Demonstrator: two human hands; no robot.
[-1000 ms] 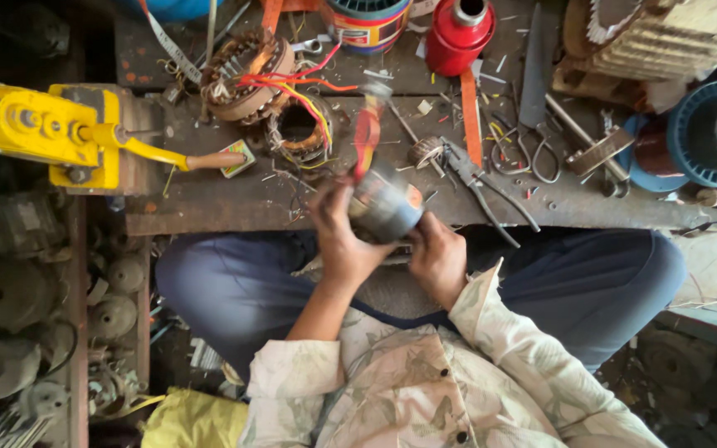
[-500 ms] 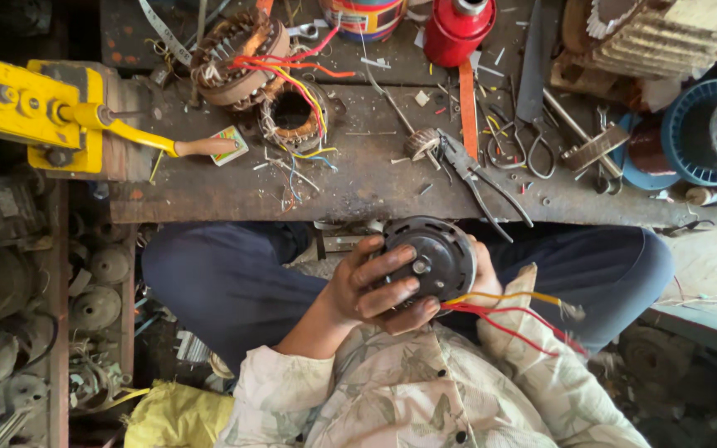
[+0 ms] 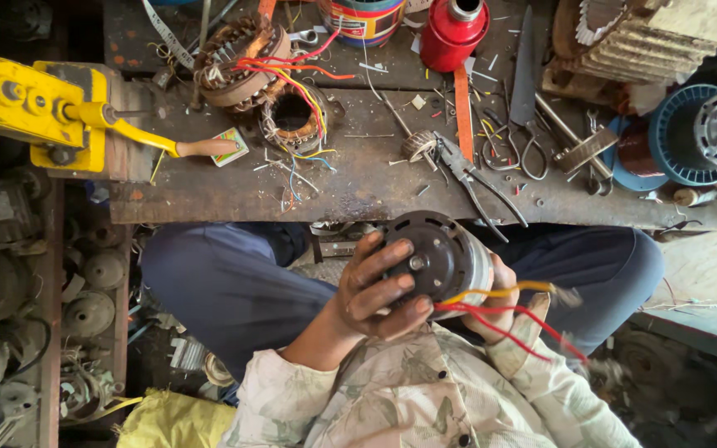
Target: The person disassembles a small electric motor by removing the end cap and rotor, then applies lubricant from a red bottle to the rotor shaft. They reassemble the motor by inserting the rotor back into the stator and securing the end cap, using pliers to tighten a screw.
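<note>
At far left, a yellow hand-cranked winding machine [image 3: 31, 112] sits at the end of the tabletop [image 3: 358, 187], its wooden-tipped crank handle [image 3: 205, 148] pointing right. Below it, beside the person's knee, grey motor housings [image 3: 85, 311] lie heaped on the floor. Next along the tabletop rest 2 copper-wound stators [image 3: 238, 62] with red, orange and yellow leads trailing between them. Below the tabletop edge, over the person's lap, the left hand [image 3: 375, 290] is curled over the dark end face of a small round motor [image 3: 437, 261], fingers spread across that face and its grip closed on the body. Further right, the right hand [image 3: 499, 311] cups the motor from underneath and behind, mostly hidden, its grip wrapped round the casing too. From the motor, 1 yellow and 2 red wires [image 3: 512, 311] run out to the right across the pale sleeve. Above, a striped tin [image 3: 363, 21], a red bottle [image 3: 454, 33] and pliers [image 3: 466, 170] lie on the tabletop. At far right stands a blue spool [image 3: 695, 137].
</note>
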